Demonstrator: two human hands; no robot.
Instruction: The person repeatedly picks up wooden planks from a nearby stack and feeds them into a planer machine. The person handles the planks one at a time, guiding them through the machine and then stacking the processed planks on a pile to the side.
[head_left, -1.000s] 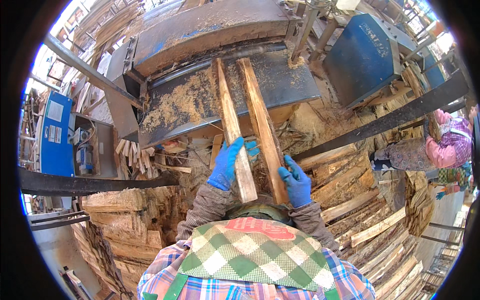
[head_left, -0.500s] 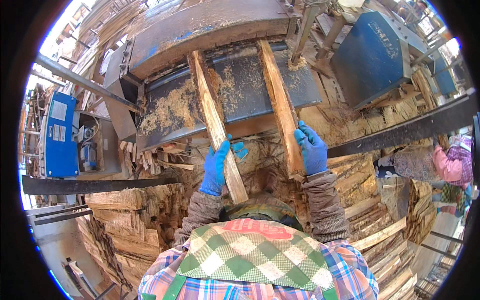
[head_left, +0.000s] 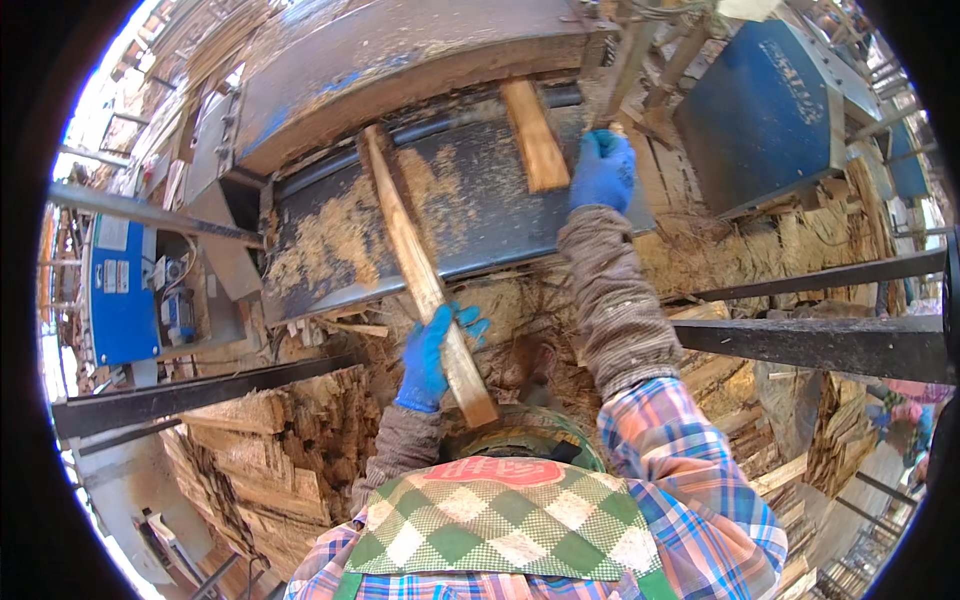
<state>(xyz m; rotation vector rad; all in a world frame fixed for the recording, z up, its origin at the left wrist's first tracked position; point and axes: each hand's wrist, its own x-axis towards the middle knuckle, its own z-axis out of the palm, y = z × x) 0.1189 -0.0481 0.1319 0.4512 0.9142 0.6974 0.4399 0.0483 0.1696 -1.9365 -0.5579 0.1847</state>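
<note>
My left hand (head_left: 430, 350), in a blue glove, is wrapped round the near part of a long wooden strip (head_left: 412, 250). The strip slopes across the dark metal feed table (head_left: 490, 215), its far end near a roller at the machine (head_left: 400, 95) and its near end over my lap. A shorter visible length of wooden board (head_left: 535, 140) lies on the table to the right, its far end hidden under the machine's housing. Just right of that board's near end is my right hand (head_left: 603, 170), also gloved in blue. Its fingers are curled, and anything inside them is hidden.
Sawdust (head_left: 335, 230) covers part of the feed table. Stacked wood stands to my left (head_left: 270, 450) and right. Dark metal bars (head_left: 820, 342) cross on both sides. A blue machine cover (head_left: 760, 115) is at far right, and a blue electrical box (head_left: 125, 285) at left.
The right board has slid away from me into the machine. My right hand has moved forward and is off the board's side. The left strip has shifted slightly toward me with my left hand.
</note>
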